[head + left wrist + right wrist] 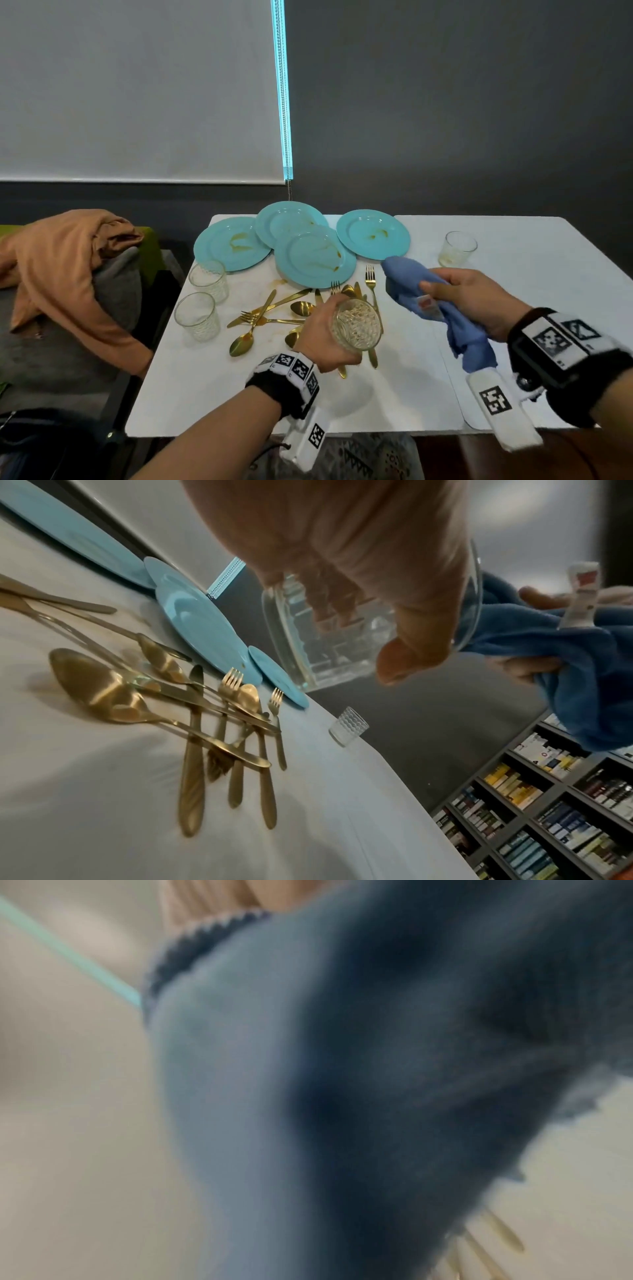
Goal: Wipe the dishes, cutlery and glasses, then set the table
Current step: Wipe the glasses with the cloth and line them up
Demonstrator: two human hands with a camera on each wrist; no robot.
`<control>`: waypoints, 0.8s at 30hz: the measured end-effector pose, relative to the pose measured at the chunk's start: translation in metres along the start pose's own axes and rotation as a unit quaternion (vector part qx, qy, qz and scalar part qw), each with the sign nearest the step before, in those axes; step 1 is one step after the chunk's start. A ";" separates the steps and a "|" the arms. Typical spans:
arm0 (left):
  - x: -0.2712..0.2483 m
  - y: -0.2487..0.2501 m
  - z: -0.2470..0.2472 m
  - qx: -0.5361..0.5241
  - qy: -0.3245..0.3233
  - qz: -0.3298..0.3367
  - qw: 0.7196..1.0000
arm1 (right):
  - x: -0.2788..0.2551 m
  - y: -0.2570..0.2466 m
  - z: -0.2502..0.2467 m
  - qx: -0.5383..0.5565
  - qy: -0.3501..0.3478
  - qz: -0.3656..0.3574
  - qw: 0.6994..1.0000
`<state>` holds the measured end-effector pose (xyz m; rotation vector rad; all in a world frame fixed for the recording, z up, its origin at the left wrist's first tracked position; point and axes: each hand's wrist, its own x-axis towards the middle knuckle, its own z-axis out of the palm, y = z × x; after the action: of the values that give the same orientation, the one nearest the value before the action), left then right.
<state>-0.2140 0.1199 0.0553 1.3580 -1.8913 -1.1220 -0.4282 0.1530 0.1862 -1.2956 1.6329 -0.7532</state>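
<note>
A: Why's the glass (pixel 356 325) tipped?
B: Left hand (pixel 322 337) grips it over the cutlery (pixel 274 318), mouth facing the cloth (pixel 431 301) bunched in the right hand (pixel 479 298) at three o'clock.
A: Beyond?
B: Dirty plates (pixel 315 257), twelve o'clock.

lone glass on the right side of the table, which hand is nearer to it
Right. The right hand, holding the blue cloth, is just in front of that glass; the left hand is farther off across the table.
</note>
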 end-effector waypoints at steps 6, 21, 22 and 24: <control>0.004 0.025 0.011 0.040 -0.102 0.050 0.993 | 0.007 0.037 0.059 -0.462 -0.188 -0.245 0.831; -0.018 -0.017 -0.015 0.082 0.051 0.032 0.995 | 0.020 0.016 0.081 0.202 -0.127 0.163 0.957; -0.022 -0.028 -0.023 0.060 0.080 0.010 0.995 | 0.023 0.014 0.078 0.213 -0.116 0.154 0.958; -0.034 -0.055 -0.037 0.044 0.127 -0.047 0.990 | 0.033 0.008 0.077 0.211 -0.089 0.142 0.963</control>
<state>-0.1464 0.1327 0.0274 1.5728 -1.7243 -0.8689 -0.3636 0.1286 0.1381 -0.7823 1.3794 -0.7349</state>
